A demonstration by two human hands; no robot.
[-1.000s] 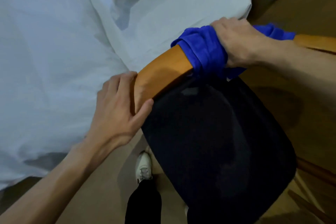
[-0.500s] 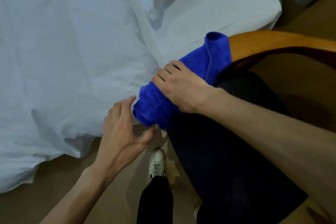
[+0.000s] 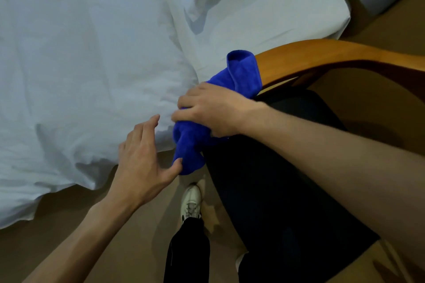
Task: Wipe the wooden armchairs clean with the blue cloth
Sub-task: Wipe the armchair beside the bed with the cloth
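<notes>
Because the near end of the curved orange-brown wooden armrest (image 3: 322, 57) needed wiping all round, your right hand (image 3: 213, 110) wrapped the bright blue cloth (image 3: 239, 76) over it, grip curled round the bunched fabric. Your left hand (image 3: 142, 163), fingers spread, hovered beside the cloth's hanging end, its thumb touching, probably to gather it clear of the white bed sheet (image 3: 92, 53).
</notes>
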